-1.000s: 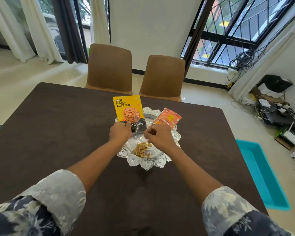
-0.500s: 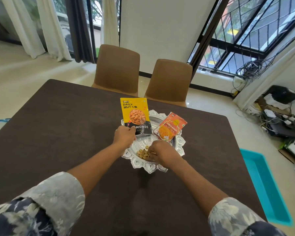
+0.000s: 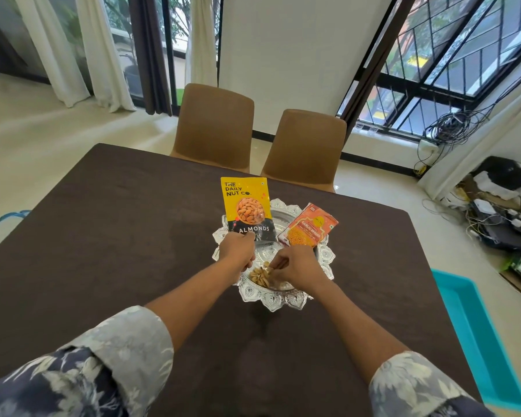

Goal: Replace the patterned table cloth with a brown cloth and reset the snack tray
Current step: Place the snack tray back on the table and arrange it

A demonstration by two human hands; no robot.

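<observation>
Brown cloth is down, silver snack tray sits mid-table. Right hand pinches at the loose nuts, probably tidying the pile; left hand grips the almond pouch by its bottom so it stands upright beside the orange packet.

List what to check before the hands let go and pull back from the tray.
1. Brown cloth covers the table top, no patterned cloth in view: ok.
2. Silver tray sits on the cloth: ok.
3. Almonds pouch stands on its own: cannot tell. It is upright at the tray's far side, but the left hand grips its lower edge.
4. Orange packet is placed: ok, lying tilted over the far right rim.
5. Loose nuts are contained: ok, piled inside the tray, none seen on the cloth.
6. Right hand is free of nuts: cannot tell. Its curled fingers are at the pile.
</observation>
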